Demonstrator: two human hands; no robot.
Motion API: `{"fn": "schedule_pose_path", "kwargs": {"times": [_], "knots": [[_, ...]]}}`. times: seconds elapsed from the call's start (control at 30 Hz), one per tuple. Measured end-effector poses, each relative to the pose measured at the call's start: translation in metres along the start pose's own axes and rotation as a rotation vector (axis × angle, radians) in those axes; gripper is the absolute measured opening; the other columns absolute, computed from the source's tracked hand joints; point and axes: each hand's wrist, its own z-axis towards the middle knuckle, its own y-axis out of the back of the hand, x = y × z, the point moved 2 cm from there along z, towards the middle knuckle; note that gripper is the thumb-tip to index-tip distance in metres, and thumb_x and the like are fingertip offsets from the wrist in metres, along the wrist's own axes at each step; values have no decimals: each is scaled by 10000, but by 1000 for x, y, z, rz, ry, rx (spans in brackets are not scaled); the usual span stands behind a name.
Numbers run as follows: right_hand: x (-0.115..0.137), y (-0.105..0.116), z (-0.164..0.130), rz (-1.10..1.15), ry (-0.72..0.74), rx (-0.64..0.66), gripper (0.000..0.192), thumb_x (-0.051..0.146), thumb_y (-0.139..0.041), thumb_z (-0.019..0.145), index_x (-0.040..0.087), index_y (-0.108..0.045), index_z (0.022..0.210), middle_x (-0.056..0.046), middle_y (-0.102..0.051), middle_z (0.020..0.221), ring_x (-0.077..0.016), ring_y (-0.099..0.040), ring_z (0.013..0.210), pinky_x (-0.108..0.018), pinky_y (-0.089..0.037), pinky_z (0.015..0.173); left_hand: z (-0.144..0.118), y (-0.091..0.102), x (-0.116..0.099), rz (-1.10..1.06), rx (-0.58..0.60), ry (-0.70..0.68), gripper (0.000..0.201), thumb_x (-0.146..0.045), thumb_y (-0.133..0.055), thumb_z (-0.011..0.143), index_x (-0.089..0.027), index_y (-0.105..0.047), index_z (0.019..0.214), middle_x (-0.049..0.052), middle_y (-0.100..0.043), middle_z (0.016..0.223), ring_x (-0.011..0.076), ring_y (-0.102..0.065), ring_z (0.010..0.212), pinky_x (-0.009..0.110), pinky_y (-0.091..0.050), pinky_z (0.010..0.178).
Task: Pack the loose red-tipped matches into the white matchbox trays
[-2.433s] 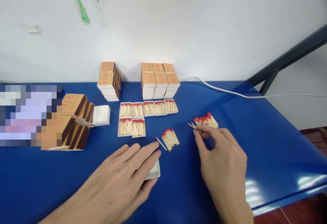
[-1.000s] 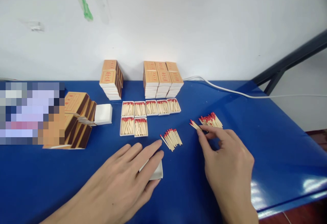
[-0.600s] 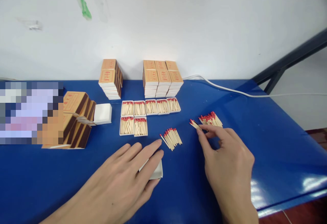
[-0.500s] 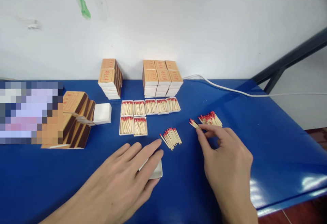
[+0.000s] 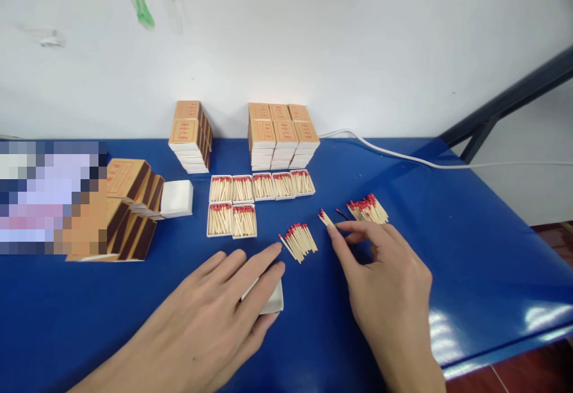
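My right hand point(image 5: 385, 279) pinches a few red-headed matches point(image 5: 324, 218) between thumb and forefinger, just above the table. Behind its fingers lies a loose pile of matches point(image 5: 367, 208). My left hand point(image 5: 224, 309) rests over a white matchbox tray point(image 5: 274, 298), thumb along the near side and fingers across the top, hiding much of it. What shows of this tray's inside is bare. A small fan of matches point(image 5: 301, 241) lies between my hands, close to the left fingertips. A single dark match point(image 5: 342, 214) lies beside the right forefinger.
Several trays filled with matches point(image 5: 231, 220) stand in two rows. Stacked matchboxes point(image 5: 284, 133) and another stack point(image 5: 188, 133) stand by the wall. More matchboxes point(image 5: 129, 178) and a white tray stack point(image 5: 177, 197) are at left. A white cable point(image 5: 394, 154) crosses the back right.
My right hand has moved a little left with the pinched matches, away from the loose pile, uncovering the dark match. My left hand stays on the tray.
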Motion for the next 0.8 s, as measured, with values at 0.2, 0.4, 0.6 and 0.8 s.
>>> {"fn": "schedule_pose_path", "kwargs": {"times": [0.2, 0.4, 0.6, 0.8], "knots": [[-1, 0, 0, 14, -14, 17, 500, 673, -609, 1137, 246, -843, 1021, -57, -795, 944, -226, -706, 771, -390, -492, 755, 0, 2, -1, -11, 3, 7, 536, -276, -284, 1265, -159, -748, 1505, 95, -786, 1572, 313, -854, 1162, 520, -674, 976], [-2, 0, 0, 43, -15, 37, 445, 625, -632, 1136, 250, -831, 1003, -49, -788, 950, -219, -708, 776, -388, -498, 757, 0, 2, -1, -9, 4, 4, 521, -274, -309, 1262, -146, -746, 1517, 91, -784, 1576, 321, -857, 1152, 529, -682, 958], [-5, -3, 5, 92, -28, 83, 427, 625, -657, 1118, 246, -828, 1019, -62, -795, 943, -233, -713, 794, -394, -521, 771, -1, 2, 2, -17, 11, -4, 482, -282, -368, 1255, -151, -729, 1547, 70, -762, 1614, 311, -826, 1182, 514, -653, 991], [-5, -4, 4, 161, -42, 140, 305, 542, -717, 1086, 263, -823, 1025, -33, -774, 901, -214, -662, 749, -392, -535, 779, -2, 2, 3, -60, 7, 10, 479, -299, -379, 1258, -151, -709, 1571, 44, -738, 1646, 305, -821, 1210, 521, -647, 1002]]}}
